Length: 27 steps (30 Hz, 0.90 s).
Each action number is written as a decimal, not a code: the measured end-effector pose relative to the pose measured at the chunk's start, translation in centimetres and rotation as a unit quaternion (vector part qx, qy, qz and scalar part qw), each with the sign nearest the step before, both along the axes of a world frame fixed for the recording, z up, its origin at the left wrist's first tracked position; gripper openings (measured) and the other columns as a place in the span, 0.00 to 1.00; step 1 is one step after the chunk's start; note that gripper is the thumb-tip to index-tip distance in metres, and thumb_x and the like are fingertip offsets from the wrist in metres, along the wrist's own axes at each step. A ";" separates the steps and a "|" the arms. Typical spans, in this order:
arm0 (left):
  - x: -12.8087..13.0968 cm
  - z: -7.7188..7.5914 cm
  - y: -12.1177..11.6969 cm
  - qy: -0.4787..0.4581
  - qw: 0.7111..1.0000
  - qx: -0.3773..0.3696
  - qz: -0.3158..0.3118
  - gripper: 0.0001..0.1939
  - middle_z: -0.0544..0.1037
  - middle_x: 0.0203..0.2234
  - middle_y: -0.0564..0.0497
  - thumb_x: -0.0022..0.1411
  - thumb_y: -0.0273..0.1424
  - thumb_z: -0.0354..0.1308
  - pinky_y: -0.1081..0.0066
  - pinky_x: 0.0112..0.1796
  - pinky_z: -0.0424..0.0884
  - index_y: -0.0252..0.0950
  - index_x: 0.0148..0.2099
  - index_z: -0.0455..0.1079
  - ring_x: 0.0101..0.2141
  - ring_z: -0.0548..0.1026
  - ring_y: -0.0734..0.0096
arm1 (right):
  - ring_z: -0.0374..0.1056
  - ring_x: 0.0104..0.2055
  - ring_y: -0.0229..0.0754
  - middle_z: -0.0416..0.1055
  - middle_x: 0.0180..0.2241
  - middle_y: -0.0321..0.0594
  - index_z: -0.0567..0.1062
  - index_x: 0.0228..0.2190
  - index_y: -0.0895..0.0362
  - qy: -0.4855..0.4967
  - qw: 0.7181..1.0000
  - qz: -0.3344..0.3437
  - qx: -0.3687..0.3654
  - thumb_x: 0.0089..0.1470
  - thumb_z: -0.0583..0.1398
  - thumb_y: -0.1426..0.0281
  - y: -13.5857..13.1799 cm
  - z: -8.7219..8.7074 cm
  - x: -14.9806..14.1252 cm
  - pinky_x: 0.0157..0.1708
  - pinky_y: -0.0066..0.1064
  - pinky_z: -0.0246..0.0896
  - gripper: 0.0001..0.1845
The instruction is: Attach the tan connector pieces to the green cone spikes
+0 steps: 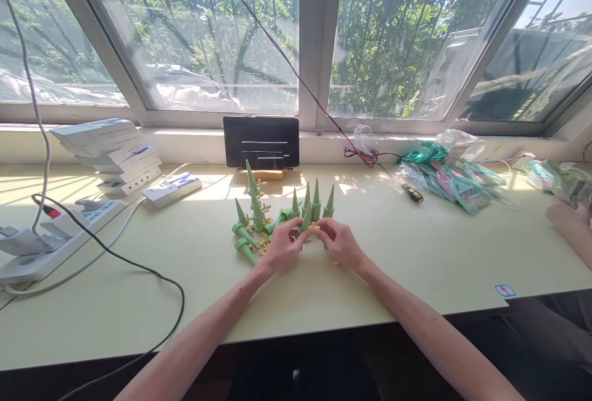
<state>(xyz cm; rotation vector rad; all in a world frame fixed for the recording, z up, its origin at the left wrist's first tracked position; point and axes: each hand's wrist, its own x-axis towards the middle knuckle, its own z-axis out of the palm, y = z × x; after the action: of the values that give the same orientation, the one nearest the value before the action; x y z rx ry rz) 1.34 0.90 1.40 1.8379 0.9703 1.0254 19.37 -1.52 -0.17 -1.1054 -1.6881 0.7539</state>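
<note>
My left hand (283, 247) is closed around a green cone-shaped spike (306, 221), held tip up just above the table. My right hand (343, 245) pinches a small yellow valve-like piece (314, 227) at the spike's side; whether the two are joined I cannot tell. Behind my hands several more green spikes (316, 200) stand upright in a loose row. To the left is a cluster of spikes, some standing, others such as the tilted spike (245, 250) lying down, with yellow pieces (263, 242) among them. My fingers partly hide the held parts.
A black tablet (261, 142) leans on a stand at the back. White boxes (123, 154) are stacked left, near a power strip (69, 243) and cables. At right lie a yellow-black tool (413, 194) and plastic bags (462, 182); another person's hand (571, 222) is at the edge.
</note>
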 end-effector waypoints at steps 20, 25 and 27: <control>-0.1 -0.8 0.3 0.020 0.999 0.024 -0.015 0.13 0.73 0.28 0.51 0.63 0.39 0.58 0.75 0.21 0.69 0.33 0.41 0.71 0.22 0.70 0.76 | 0.52 0.21 0.36 0.57 0.17 0.31 0.66 0.25 0.55 -0.038 0.999 -0.009 0.013 0.64 0.52 0.59 0.2 -0.3 0.2 0.23 0.28 0.50 0.18; -0.1 -0.7 0.2 0.022 0.999 0.021 -0.015 0.13 0.73 0.27 0.52 0.63 0.40 0.58 0.75 0.21 0.69 0.34 0.41 0.71 0.21 0.70 0.76 | 0.53 0.22 0.36 0.59 0.20 0.33 0.65 0.24 0.55 -0.050 0.998 -0.012 0.026 0.65 0.49 0.59 0.3 -0.5 0.2 0.24 0.28 0.48 0.20; -0.1 -0.6 0.1 0.017 1.000 0.017 -0.013 0.14 0.73 0.27 0.51 0.62 0.40 0.59 0.75 0.20 0.69 0.34 0.42 0.71 0.21 0.71 0.75 | 0.54 0.23 0.36 0.61 0.21 0.33 0.64 0.24 0.55 -0.051 0.998 -0.009 0.027 0.65 0.49 0.58 0.4 -0.6 0.2 0.25 0.29 0.49 0.21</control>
<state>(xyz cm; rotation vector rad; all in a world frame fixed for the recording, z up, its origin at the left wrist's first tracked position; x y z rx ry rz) 1.20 1.04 0.77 1.8974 0.9511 1.0030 19.53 -1.16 -0.73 -1.1367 -1.7702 0.6472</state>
